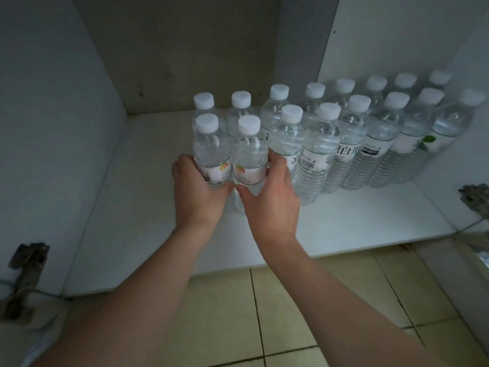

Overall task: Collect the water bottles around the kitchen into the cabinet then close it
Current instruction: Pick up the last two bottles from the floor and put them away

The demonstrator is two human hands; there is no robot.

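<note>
Both bare hands reach into an open white cabinet (148,207) and wrap around two small clear plastic water bottles with white caps, standing upright side by side and touching on the cabinet's floor. The left hand (197,192) curls around the left small bottle (211,152), fingers on its outer side and thumb across the front below the label. The right hand (272,200) grasps the right small bottle (250,154) in the same manner, its fingers pressed between that bottle and a taller one. Behind and to the right, two rows of taller clear white-capped water bottles (352,144) stand upright, packed close together and running to the cabinet's right wall. A metal door hinge (26,263) sits on the left side panel and another (475,196) on the right. Beige floor tiles (291,313) lie below the forearms.
</note>
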